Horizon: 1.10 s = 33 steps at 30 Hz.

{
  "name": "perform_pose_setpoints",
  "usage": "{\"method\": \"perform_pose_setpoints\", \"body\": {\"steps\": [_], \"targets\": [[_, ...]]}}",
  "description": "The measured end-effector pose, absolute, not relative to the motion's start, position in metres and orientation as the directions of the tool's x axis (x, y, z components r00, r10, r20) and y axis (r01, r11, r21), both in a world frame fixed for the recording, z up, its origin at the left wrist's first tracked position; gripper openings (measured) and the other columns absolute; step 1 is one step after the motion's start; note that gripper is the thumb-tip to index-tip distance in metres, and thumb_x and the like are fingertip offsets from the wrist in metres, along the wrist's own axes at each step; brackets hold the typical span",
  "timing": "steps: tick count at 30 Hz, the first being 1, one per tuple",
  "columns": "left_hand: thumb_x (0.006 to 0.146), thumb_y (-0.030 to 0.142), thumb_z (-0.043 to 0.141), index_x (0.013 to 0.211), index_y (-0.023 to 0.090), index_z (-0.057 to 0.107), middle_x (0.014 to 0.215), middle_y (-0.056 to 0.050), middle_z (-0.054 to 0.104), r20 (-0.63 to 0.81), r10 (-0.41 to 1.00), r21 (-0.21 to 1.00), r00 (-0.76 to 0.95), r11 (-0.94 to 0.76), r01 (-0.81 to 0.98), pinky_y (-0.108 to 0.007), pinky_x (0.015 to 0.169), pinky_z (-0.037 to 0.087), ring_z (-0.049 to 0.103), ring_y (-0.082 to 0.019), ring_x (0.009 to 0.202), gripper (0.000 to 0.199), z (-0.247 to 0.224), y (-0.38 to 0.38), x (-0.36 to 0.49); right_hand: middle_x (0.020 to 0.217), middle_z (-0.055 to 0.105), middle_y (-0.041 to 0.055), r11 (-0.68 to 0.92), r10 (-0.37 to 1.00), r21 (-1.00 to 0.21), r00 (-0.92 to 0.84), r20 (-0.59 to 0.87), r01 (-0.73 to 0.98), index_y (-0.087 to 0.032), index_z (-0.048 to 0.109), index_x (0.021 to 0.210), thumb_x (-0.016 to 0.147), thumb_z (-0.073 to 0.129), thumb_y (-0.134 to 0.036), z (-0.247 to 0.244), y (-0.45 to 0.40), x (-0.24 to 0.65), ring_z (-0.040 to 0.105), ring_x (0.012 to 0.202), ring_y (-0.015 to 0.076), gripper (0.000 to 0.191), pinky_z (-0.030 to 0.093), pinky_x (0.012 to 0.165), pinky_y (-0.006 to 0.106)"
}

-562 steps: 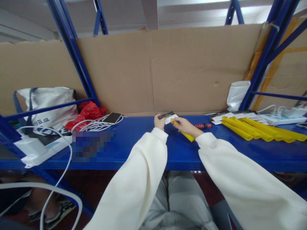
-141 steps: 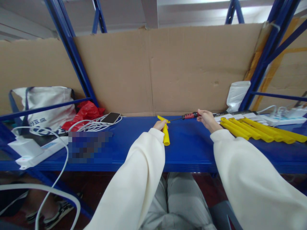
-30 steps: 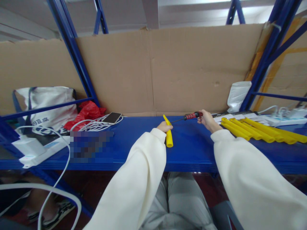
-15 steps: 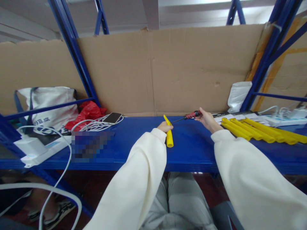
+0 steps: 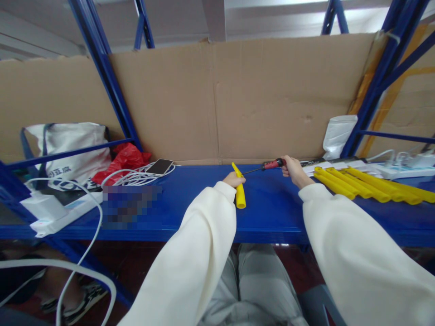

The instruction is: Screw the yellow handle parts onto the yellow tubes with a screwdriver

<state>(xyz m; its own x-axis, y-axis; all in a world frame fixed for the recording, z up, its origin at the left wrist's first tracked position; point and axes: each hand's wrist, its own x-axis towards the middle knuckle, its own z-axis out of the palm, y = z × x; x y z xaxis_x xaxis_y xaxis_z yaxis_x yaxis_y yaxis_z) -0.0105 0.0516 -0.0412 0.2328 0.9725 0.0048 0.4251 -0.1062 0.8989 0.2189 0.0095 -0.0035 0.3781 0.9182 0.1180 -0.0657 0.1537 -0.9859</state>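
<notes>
My left hand (image 5: 234, 179) is closed round the middle of a yellow tapered tube (image 5: 240, 198), its wide end towards me. A screwdriver (image 5: 272, 164) with a red and black handle lies level to the right, its thin shaft reaching the tube's side beside my left fingers. My right hand (image 5: 291, 169) is closed on the end of that handle. Whether the tip sits in a screw is hidden by the fingers and too small to tell. More yellow tubes (image 5: 370, 192) lie in a row to the right of my right hand.
The blue shelf top (image 5: 272, 217) runs under my hands, with a cardboard panel (image 5: 272, 99) behind it. At left lie a phone (image 5: 161, 167), white cables, a red bag (image 5: 124, 162), a cloth bag (image 5: 76, 149) and a power strip (image 5: 64, 221). Another power strip (image 5: 404, 170) lies at right.
My right hand's fingers have curled more tightly round the end of the screwdriver handle, where they were looser and more stretched. The left hand and yellow tube have stayed in place.
</notes>
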Motion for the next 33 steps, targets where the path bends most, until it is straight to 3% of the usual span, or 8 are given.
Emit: {"method": "perform_pose_setpoints", "body": {"steps": [5,9,13,17,23,26,29,33], "targets": [[0.078,0.004,0.067,0.066,0.015,0.063,0.054,0.003,0.056,-0.021,0.966,0.9,0.257,-0.094,0.427,-0.025,0.061,0.048,0.055,-0.013,0.056,0.016,-0.039,0.0526,-0.012,0.049,0.043,-0.0071,0.134,0.913,-0.986,0.4,0.084,-0.099,-0.022,0.047,0.076,0.095,0.056,-0.028,-0.0014,0.0072,0.217,0.034,0.035,0.0069,0.022,0.024,0.031,0.016],[0.078,0.003,0.067,0.069,0.014,0.066,0.056,0.001,0.058,-0.029,0.966,0.901,0.258,-0.086,0.425,-0.028,0.067,0.052,0.059,-0.016,0.06,0.013,-0.0386,0.0527,-0.0124,0.043,0.036,-0.01,0.139,0.903,-0.989,0.415,0.107,-0.048,-0.023,0.042,0.073,0.096,0.063,-0.04,-0.0022,0.0049,0.2165,0.027,0.032,0.0049,0.036,0.02,0.03,0.015],[0.076,0.001,0.066,0.073,0.014,0.068,0.054,0.002,0.057,-0.033,0.966,0.906,0.257,-0.08,0.417,-0.028,0.066,0.05,0.059,-0.016,0.058,0.013,-0.0382,0.0522,-0.0122,0.039,0.028,-0.0123,0.148,0.906,-0.987,0.408,0.112,-0.056,-0.024,0.038,0.07,0.097,0.059,-0.027,-0.0012,0.0036,0.2155,0.022,0.032,0.0045,0.034,0.019,0.031,0.014],[0.074,0.001,0.067,0.073,0.015,0.067,0.053,0.002,0.057,-0.038,0.969,0.902,0.246,-0.073,0.426,-0.027,0.064,0.05,0.058,-0.016,0.057,0.013,-0.0369,0.0507,-0.0121,0.043,0.038,-0.009,0.153,0.912,-0.986,0.395,0.113,-0.07,-0.022,0.044,0.073,0.094,0.054,-0.02,0.0,0.0039,0.2156,0.03,0.033,0.0059,0.023,0.023,0.031,0.015],[0.075,0.002,0.067,0.064,0.016,0.06,0.053,0.002,0.056,-0.028,0.968,0.899,0.251,-0.085,0.429,-0.025,0.058,0.046,0.054,-0.013,0.053,0.02,-0.0352,0.047,-0.0127,0.045,0.04,-0.0087,0.194,0.886,-0.981,0.424,0.187,0.027,-0.023,0.043,0.074,0.09,0.071,-0.044,-0.003,0.0039,0.2174,0.03,0.033,0.0052,0.038,0.021,0.03,0.016],[0.074,0.006,0.073,0.07,0.015,0.066,0.056,0.001,0.059,0.012,0.97,0.91,0.242,-0.111,0.4,-0.026,0.062,0.049,0.058,-0.015,0.059,0.012,-0.037,0.0456,-0.012,0.041,0.031,-0.0114,0.183,0.893,-0.983,0.418,0.165,-0.003,-0.024,0.04,0.071,0.092,0.067,-0.033,-0.0029,0.0041,0.217,0.025,0.032,0.0044,0.035,0.02,0.031,0.016],[0.071,0.011,0.078,0.078,0.014,0.071,0.06,-0.002,0.064,0.037,0.969,0.917,0.243,-0.13,0.377,-0.027,0.068,0.051,0.063,-0.017,0.067,0.011,-0.0387,0.0446,-0.0111,0.044,0.036,-0.0095,0.181,0.904,-0.982,0.402,0.148,-0.046,-0.023,0.043,0.071,0.091,0.061,-0.021,-0.002,0.0054,0.2166,0.03,0.033,0.0054,0.027,0.022,0.03,0.015],[0.071,0.014,0.08,0.082,0.013,0.073,0.064,-0.004,0.067,0.045,0.968,0.922,0.247,-0.135,0.364,-0.028,0.071,0.052,0.065,-0.019,0.074,0.013,-0.0384,0.0431,-0.0108,0.052,0.047,-0.0062,0.227,0.898,-0.973,0.394,0.196,-0.035,-0.022,0.048,0.075,0.089,0.069,-0.029,-0.0034,0.0076,0.2187,0.04,0.036,0.007,0.027,0.028,0.03,0.015]]}}
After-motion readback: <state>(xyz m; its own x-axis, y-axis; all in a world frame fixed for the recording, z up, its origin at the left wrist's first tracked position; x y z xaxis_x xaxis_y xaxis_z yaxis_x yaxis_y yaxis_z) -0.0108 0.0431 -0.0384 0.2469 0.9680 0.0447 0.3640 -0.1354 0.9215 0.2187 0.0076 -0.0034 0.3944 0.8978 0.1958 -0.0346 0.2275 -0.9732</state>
